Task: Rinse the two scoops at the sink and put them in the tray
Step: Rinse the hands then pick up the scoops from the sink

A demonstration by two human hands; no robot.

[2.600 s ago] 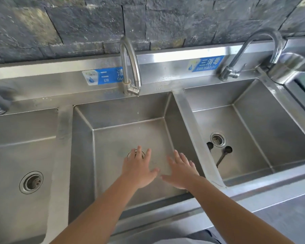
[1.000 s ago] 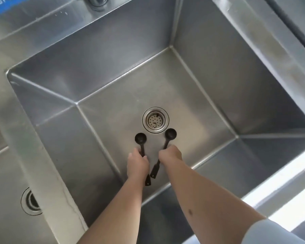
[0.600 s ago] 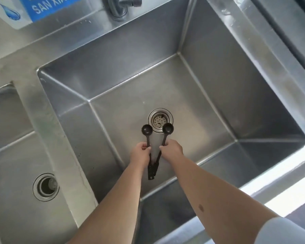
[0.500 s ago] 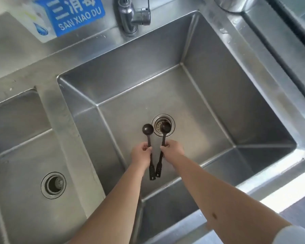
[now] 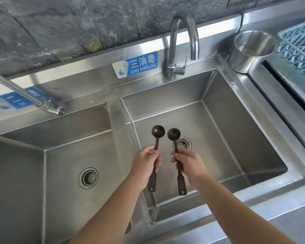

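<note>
Two dark scoops up over the right-hand sink basin (image 5: 236,138), bowls pointing away toward the tap, perforated handle ends hanging down toward the near rim. Left scoop (image 5: 156,147) gripped mid-handle in the left hand (image 5: 144,166), fingers (image 5: 151,149) wrapped tight around the stem. Right scoop (image 5: 176,155) gripped the same way in the right hand (image 5: 190,164), fingers clenched on its handle, bowl hovering just over the drain strainer (image 5: 182,144). Side by side, near each other, not touching. Both held clear of the basin floor.

Gooseneck tap (image 5: 181,41) standing at the back rim of that basin, spout curving forward, no water seen running. Blue label (image 5: 141,65) reading SAN XIAO DU just left of the tap base. Second basin (image 5: 42,164) to the left with its own drain, another tap (image 5: 25,97) angling in from the left edge. Steel pot (image 5: 252,50) on the worktop at the basin's far right corner. Light blue lattice tray (image 5: 299,50) beyond it at the right edge, well apart from the scoops. Dark stone wall (image 5: 60,23) behind.
</note>
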